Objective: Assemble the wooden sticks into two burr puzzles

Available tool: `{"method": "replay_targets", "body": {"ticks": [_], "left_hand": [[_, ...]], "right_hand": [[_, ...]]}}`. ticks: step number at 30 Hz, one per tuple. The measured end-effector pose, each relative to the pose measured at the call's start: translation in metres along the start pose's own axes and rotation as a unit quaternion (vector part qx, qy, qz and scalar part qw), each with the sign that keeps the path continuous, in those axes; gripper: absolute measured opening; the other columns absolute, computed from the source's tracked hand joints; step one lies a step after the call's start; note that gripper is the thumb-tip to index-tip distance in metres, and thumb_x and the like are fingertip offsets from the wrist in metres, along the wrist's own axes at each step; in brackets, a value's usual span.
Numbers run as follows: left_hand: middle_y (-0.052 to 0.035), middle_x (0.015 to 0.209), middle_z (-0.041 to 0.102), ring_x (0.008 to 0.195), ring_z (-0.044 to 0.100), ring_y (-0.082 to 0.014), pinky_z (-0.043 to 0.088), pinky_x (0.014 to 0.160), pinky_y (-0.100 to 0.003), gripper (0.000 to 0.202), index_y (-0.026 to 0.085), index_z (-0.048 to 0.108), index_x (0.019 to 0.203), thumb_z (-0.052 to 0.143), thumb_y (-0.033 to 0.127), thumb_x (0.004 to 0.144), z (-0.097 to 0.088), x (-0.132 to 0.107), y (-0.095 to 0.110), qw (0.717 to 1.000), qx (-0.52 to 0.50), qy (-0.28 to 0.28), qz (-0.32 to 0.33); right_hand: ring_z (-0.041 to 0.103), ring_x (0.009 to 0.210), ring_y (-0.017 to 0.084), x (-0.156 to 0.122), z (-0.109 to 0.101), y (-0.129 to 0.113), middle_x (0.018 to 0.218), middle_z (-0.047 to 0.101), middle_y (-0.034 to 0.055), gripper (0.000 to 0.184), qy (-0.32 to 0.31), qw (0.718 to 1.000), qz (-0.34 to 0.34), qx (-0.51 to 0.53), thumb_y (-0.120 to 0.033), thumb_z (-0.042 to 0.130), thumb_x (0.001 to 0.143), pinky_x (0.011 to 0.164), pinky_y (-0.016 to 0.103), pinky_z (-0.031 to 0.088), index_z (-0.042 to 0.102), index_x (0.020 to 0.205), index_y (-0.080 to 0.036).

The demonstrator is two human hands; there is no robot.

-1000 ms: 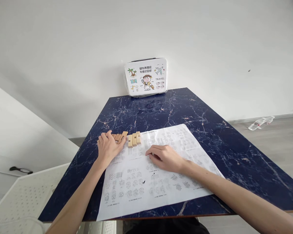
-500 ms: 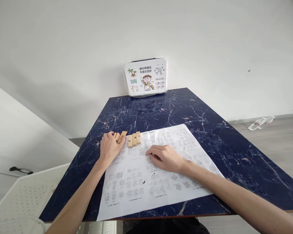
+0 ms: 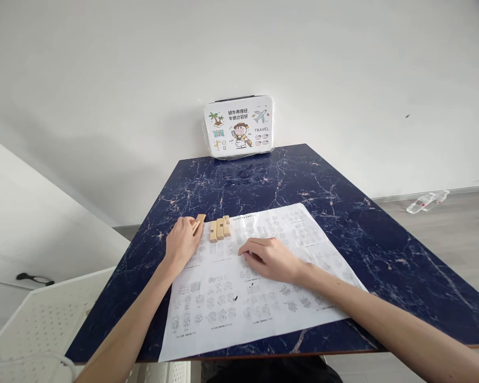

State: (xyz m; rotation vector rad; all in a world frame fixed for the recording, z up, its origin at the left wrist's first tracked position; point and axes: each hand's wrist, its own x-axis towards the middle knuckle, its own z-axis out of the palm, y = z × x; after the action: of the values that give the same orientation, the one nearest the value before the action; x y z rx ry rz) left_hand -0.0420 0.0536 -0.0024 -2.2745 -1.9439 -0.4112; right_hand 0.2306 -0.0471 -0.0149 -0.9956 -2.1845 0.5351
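Left hand (image 3: 183, 242): shifted slightly towards three o'clock since the earlier frame; my fingers close around wooden pieces (image 3: 200, 218) by the ten o'clock corner of the printed sheet (image 3: 231, 274), presumably to keep them bunched.
Notched blocks (image 3: 220, 229): three, staggered side by side at the sheet's eleven o'clock edge, apparently within reach of both hands.
Case (image 3: 239, 127): twelve o'clock, probably propped by the wall (image 3: 143, 80).
Right hand (image 3: 269, 259): resting bent-fingered just towards twelve from the sheet's centre, perhaps steadying it; I cannot tell whether anything is inside.

Bright, diffuse light — shadow greys the wall (image 3: 143, 80) at left, the worktop (image 3: 259, 183) gleams near centre — detail on the sheet (image 3: 239, 282) blurs.
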Motion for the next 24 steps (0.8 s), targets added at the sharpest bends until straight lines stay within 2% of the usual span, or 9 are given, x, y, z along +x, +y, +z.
{"method": "replay_targets", "body": {"ticks": [10,16,19,21,23,24], "left_hand": [[-0.0167,0.111,0.071,0.098,0.073,-0.0333,0.052,0.072,-0.036,0.039,0.015,0.061,0.105,0.052,0.053,0.105,-0.004,0.000,0.001,1.000,0.001,-0.013,-0.023],[-0.0064,0.094,0.070,0.081,0.068,-0.0246,0.036,0.059,-0.029,0.028,0.022,0.053,0.092,0.050,0.046,0.106,-0.009,0.001,-0.001,0.998,-0.051,0.034,-0.009],[0.0007,0.076,0.058,0.066,0.056,-0.0170,0.033,0.059,-0.027,0.030,0.023,0.046,0.084,0.052,0.044,0.105,-0.017,-0.003,0.007,0.983,-0.151,0.097,0.047],[0.0052,0.066,0.043,0.059,0.045,-0.0135,0.035,0.061,-0.026,0.031,0.023,0.044,0.081,0.053,0.041,0.104,-0.026,-0.009,0.017,0.959,-0.230,0.133,0.095],[0.0074,0.063,0.034,0.055,0.038,-0.0119,0.033,0.058,-0.025,0.026,0.022,0.050,0.085,0.056,0.039,0.103,-0.034,-0.018,0.029,0.942,-0.290,0.126,0.107],[0.0079,0.063,0.032,0.054,0.036,-0.0114,0.032,0.057,-0.025,0.024,0.022,0.052,0.086,0.056,0.038,0.104,-0.038,-0.023,0.035,0.936,-0.317,0.097,0.122]], "right_hand": [[0.071,0.080,0.019,-0.001,0.000,0.000,0.105,0.079,0.0072,0.023,0.002,1.000,0.000,0.000,-0.015,0.050,0.103,0.063,0.030,0.048,0.071,0.110,-0.019],[0.071,0.078,0.019,-0.001,0.000,0.001,0.103,0.079,0.0076,0.024,0.002,1.000,-0.003,0.003,-0.017,0.049,0.103,0.062,0.031,0.047,0.071,0.110,-0.019],[0.070,0.077,0.019,-0.001,0.001,0.002,0.103,0.078,0.0076,0.024,0.005,1.000,-0.002,0.006,-0.018,0.048,0.104,0.063,0.032,0.047,0.071,0.110,-0.019],[0.067,0.075,0.018,0.000,0.001,0.002,0.103,0.078,0.0076,0.023,0.007,1.000,0.007,0.020,-0.020,0.049,0.104,0.065,0.033,0.047,0.071,0.110,-0.020],[0.064,0.069,0.017,0.001,-0.001,0.001,0.097,0.077,0.0065,0.021,0.018,0.997,0.034,0.069,-0.024,0.051,0.105,0.065,0.033,0.048,0.069,0.113,-0.020],[0.063,0.067,0.016,0.002,-0.002,0.000,0.093,0.076,0.0057,0.020,0.025,0.992,0.053,0.108,-0.028,0.052,0.105,0.064,0.033,0.048,0.067,0.115,-0.020]]}}
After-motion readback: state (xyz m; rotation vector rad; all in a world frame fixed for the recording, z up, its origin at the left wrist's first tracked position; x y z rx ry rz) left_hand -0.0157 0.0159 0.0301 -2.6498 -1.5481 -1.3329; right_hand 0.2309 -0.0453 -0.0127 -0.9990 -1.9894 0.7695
